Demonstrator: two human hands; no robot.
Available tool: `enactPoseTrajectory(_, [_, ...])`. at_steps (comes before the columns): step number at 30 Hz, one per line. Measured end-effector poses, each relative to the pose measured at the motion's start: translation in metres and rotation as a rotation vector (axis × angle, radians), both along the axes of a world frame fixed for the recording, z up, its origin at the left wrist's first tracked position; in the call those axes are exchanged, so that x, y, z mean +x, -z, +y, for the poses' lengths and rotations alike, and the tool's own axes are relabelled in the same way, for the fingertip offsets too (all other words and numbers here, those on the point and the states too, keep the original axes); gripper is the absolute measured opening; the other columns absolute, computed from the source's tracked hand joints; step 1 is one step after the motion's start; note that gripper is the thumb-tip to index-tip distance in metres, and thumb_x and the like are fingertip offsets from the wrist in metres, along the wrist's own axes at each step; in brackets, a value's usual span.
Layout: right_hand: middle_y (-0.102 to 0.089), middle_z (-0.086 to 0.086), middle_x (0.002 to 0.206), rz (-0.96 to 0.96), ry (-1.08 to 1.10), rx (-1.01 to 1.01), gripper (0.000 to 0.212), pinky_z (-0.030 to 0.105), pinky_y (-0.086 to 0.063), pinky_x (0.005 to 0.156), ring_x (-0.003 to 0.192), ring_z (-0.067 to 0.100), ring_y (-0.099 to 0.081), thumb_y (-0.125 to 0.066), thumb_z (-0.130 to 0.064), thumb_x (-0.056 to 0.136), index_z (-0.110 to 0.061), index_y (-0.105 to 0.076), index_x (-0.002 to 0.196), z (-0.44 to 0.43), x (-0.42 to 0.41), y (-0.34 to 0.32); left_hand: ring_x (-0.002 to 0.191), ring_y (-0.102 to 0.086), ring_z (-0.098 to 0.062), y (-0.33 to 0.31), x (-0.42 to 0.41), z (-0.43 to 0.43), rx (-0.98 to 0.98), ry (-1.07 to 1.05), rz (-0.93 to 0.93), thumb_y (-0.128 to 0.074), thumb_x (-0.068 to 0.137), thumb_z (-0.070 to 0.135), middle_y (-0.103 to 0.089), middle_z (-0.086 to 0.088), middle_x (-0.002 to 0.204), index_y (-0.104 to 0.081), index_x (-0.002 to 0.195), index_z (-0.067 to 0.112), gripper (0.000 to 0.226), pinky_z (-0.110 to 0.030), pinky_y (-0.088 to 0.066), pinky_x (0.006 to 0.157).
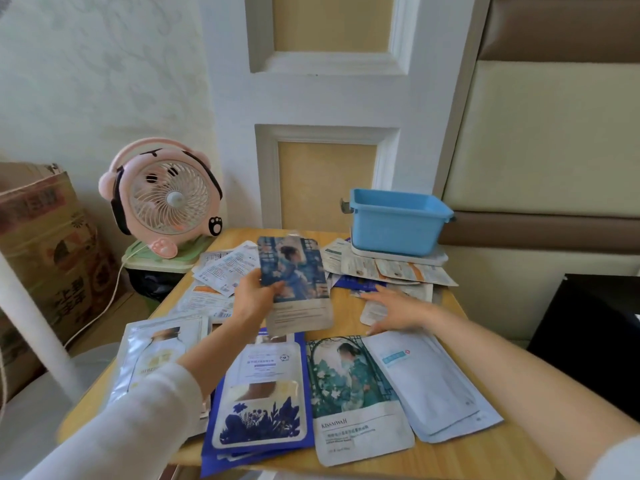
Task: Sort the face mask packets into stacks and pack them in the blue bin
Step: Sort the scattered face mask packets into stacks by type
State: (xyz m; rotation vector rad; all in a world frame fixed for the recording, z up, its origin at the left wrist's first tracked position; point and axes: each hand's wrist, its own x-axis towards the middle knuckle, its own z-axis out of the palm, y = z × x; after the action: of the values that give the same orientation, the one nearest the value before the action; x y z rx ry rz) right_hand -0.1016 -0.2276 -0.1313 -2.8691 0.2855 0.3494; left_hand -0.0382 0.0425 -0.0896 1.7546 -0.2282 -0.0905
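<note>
A blue pictured packet (294, 271) is held up above the middle of the table (346, 313) by the left hand (254, 296). It is gripped at its left edge, with the thumb on the printed face. The right hand (398, 311) is stretched flat with straight fingers, low over the far side of the table. Nothing is held in it, and whether it touches the packets there cannot be told.

Along the near edge four groups are laid side by side: a silver packet (159, 355), a blue floral stack (263, 393), a green pictured packet (353, 393) and a white stack (440, 382). An unsorted pile (225, 268) is spread at the back, reaching to the white tray (398, 256) on which the blue bin (398, 220) stands, at the far right corner.

The packets are judged to be thin, light and flexible – the lifted one looks slightly bent at its top. The glossy foil is probably slippery, so a stack may slide apart when it is raised. A single packet is best pinched at an edge or a corner. A stack should first be squared, then pressed between thumb and fingers at both short ends – sharp creasing is better avoided, since the pouches are sealed.
</note>
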Motion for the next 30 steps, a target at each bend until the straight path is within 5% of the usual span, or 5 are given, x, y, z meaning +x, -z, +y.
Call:
enactPoseTrajectory(7, [-0.014,0.001,0.158,-0.101,-0.012,0.07,0.081,0.043,-0.013,0.118,0.145,0.02,-0.012,-0.068,-0.049,0.078,-0.034,-0.026,0.146,-0.026,0.009,0.008,0.08,-0.061,-0.022,0.023,0.009,-0.065,0.054,0.126,0.211,-0.053,0.092,0.005,-0.065,-0.017,0.11,-0.058,0.109,0.001,0.018,-0.034,-0.053,0.071])
enactPoseTrajectory(13, [-0.015,0.0,0.158,-0.14,-0.019,0.087,0.08,0.04,-0.012,0.119,0.145,0.021,-0.011,-0.068,-0.051,0.077,-0.032,-0.03,0.145,-0.031,0.013,0.009,0.125,-0.034,-0.024,0.034,0.048,-0.062,0.894,0.032,-0.442,-0.043,0.092,0.031,-0.043,-0.007,0.135,-0.054,0.123,0.015,0.036,-0.038,-0.028,0.105])
enactPoseTrajectory(19, [-0.001,-0.007,0.159,-0.013,-0.057,0.084,0.096,0.043,-0.004,0.118,0.146,0.019,0.003,-0.072,-0.057,0.07,-0.042,-0.017,0.147,-0.031,0.003,-0.002,0.145,-0.005,-0.028,0.038,0.085,-0.044,1.205,0.521,-0.387,-0.05,0.083,0.062,0.001,-0.001,0.159,-0.007,0.15,0.026,0.088,-0.049,-0.014,0.116])
enactPoseTrajectory(24, [-0.003,-0.009,0.159,-0.063,-0.036,0.075,0.086,0.044,-0.005,0.119,0.147,0.019,0.001,-0.061,-0.066,0.073,-0.046,-0.018,0.144,-0.035,0.006,0.007,0.138,-0.028,-0.031,0.039,0.093,-0.042,1.527,0.545,-0.874,-0.052,0.094,0.021,-0.006,-0.011,0.157,-0.014,0.149,0.021,0.067,-0.04,-0.042,0.103])
enactPoseTrajectory(30, [-0.011,-0.007,0.158,-0.141,-0.022,0.16,0.104,0.043,-0.009,0.119,0.146,0.016,-0.005,-0.042,-0.092,0.052,-0.045,-0.024,0.143,-0.04,0.01,0.014,0.143,-0.019,-0.024,0.028,0.103,-0.038,1.495,0.65,-0.863,-0.026,0.079,0.072,-0.003,-0.005,0.159,-0.004,0.151,0.017,0.093,-0.037,-0.026,0.113])
